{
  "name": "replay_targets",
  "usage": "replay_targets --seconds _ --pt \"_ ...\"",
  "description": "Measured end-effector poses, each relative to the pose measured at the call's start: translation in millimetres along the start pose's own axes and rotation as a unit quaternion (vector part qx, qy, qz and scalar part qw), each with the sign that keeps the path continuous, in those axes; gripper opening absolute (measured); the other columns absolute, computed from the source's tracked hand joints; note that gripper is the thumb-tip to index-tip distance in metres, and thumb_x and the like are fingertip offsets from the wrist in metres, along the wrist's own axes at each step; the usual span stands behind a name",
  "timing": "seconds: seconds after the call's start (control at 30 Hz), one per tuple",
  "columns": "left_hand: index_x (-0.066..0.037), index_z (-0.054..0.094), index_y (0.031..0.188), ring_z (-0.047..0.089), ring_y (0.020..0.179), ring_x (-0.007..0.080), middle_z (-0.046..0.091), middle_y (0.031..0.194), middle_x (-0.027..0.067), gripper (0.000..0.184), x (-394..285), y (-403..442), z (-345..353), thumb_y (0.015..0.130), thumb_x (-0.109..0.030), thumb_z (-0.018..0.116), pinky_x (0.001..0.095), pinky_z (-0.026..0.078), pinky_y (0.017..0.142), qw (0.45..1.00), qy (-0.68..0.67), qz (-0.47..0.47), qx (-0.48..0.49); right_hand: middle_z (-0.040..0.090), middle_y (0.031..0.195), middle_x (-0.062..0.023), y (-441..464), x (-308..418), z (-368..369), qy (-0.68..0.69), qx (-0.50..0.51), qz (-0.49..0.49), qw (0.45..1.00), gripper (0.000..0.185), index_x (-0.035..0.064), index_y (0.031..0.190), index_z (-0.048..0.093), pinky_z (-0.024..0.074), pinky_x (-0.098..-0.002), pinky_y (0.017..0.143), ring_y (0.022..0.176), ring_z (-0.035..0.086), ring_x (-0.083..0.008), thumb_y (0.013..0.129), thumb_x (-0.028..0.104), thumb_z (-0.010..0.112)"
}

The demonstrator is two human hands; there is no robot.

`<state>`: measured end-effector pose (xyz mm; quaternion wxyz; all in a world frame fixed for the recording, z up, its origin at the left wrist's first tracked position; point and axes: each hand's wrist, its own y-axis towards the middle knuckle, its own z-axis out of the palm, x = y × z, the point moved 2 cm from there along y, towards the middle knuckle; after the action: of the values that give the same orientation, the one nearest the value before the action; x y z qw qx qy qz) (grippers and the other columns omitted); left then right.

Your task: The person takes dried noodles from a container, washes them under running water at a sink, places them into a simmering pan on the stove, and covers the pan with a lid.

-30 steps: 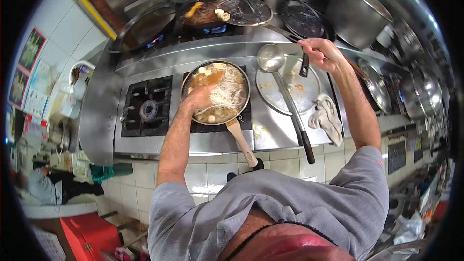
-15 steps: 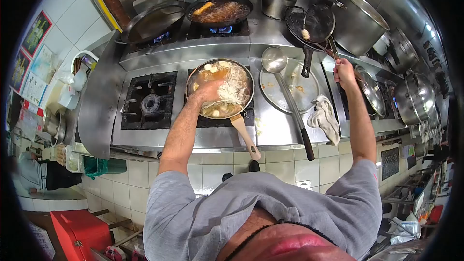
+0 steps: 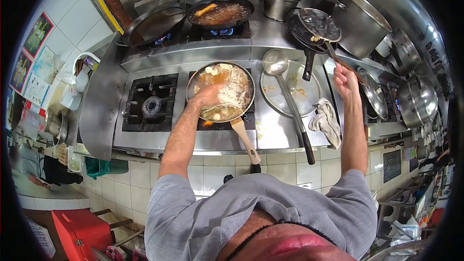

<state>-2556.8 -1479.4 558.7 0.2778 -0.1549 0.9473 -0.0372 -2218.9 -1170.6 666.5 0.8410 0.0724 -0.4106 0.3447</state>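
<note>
My left hand reaches into a round pan on the front burner, its fingers hidden among pale shredded strands. White round pieces and brownish liquid surround the strands. The pan's light handle points toward me. My right hand is closed round the handle of a skimmer, which is tilted over a black pan at the back right. Small pale bits of food cling to the skimmer's rim.
Dark oil bubbles in a back pan over a blue flame, beside another dark pan. A ladle lies across a round tray, near a cloth. Tall pots stand back right. Another person is far left.
The skimmer and my right hand have moved right, from beside the oil pan to over the black pan. A small flame now shows under the front pan. My left hand stays in the pan.
</note>
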Motion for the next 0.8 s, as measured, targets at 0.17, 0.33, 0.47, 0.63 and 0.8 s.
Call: replay_targets --seconds 0.17,0.33,0.47,0.63,0.8 --pt "-0.008 0.048 0.123 0.059 0.097 0.0265 0.061 0.106 0.0163 0.059 -1 -2 -1 0.067 -0.008 0.068 0.0336 0.047 0.085 1.0 0.005 0.009 -0.013 0.044 0.062 0.0006 -40 -32 47 0.025 0.049 0.104 0.993 0.009 0.003 0.096 0.044 0.0222 -0.0187 0.031 0.037 0.03 -0.0032 0.09 0.004 0.037" --pt "-0.009 0.052 0.118 0.06 0.095 0.0267 0.062 0.103 0.0152 0.05 15 8 10 0.069 -0.009 0.066 0.0348 0.048 0.083 0.998 0.051 0.018 -0.022 0.043 0.06 0.0006 7 -69 111 -0.016 0.152 0.144 0.978 0.009 0.0026 0.094 0.046 0.0206 -0.0191 0.03 0.036 0.028 -0.0027 0.09 0.004 0.037" --pt "-0.008 0.053 0.115 0.06 0.095 0.0271 0.062 0.102 0.0151 0.046 6 4 8 0.07 -0.008 0.065 0.035 0.048 0.083 1.0 0.023 -0.005 -0.019 0.039 0.058 0.0015 94 -101 167 -0.076 0.239 0.155 0.955 0.008 0.0045 0.084 0.042 0.0174 -0.0218 0.033 0.037 0.026 -0.0054 0.089 0.003 0.036" --pt "-0.008 0.053 0.114 0.059 0.096 0.028 0.062 0.102 0.0161 0.046 6 2 10 0.069 -0.005 0.064 0.0358 0.047 0.082 0.999 0.014 -0.02 -0.028 0.037 0.057 -0.0007 167 -128 239 -0.041 0.215 0.19 0.957 0.011 0.0033 0.08 0.041 0.0224 -0.0235 0.037 0.04 0.029 -0.0069 0.083 -0.004 0.033" --pt "-0.007 0.053 0.114 0.059 0.097 0.0297 0.062 0.102 0.0174 0.047 -8 -4 0 0.068 -0.005 0.065 0.0364 0.047 0.083 0.999 -0.023 -0.046 -0.016 0.038 0.058 -0.001 199 -152 254 -0.055 0.204 0.204 0.956 0.015 0.0019 0.075 0.043 0.0248 -0.0234 0.038 0.041 0.031 -0.0073 0.08 -0.006 0.031"
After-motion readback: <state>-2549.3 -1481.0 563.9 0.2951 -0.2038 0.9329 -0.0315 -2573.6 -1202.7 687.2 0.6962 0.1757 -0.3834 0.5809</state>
